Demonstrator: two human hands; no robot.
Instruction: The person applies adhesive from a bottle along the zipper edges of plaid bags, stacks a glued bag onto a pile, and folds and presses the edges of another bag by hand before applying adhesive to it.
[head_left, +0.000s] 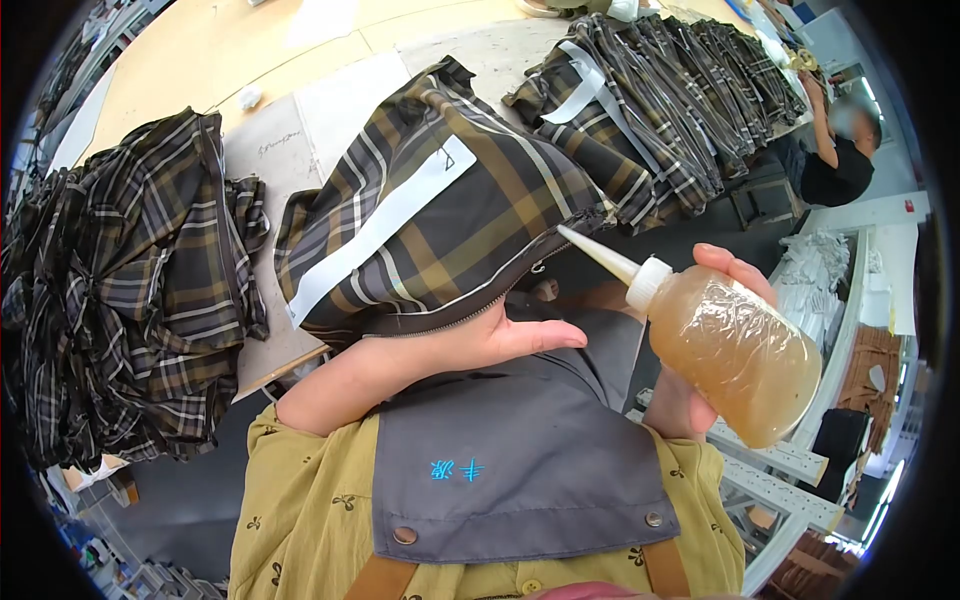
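Observation:
A plaid fabric piece (450,225) in dark, brown and white checks lies in front of me, with a zipper (470,312) along its near edge and a white paper strip (385,230) on top. My left hand (500,338) is under the zipper edge, thumb stretched out away from the cloth; its other fingers are hidden beneath the fabric. My right hand (735,275) is wrapped round a squeeze bottle (735,350) of amber liquid. The bottle is tilted, and its long pale nozzle (598,253) points at the zipper edge near the right corner.
Heaped plaid pieces (130,290) lie at the left of the table (215,50). A row of overlapping plaid pieces (670,100) runs along the right side. A co-worker (840,160) is at the far right, near a white rack (800,490) and bundled white material (810,270).

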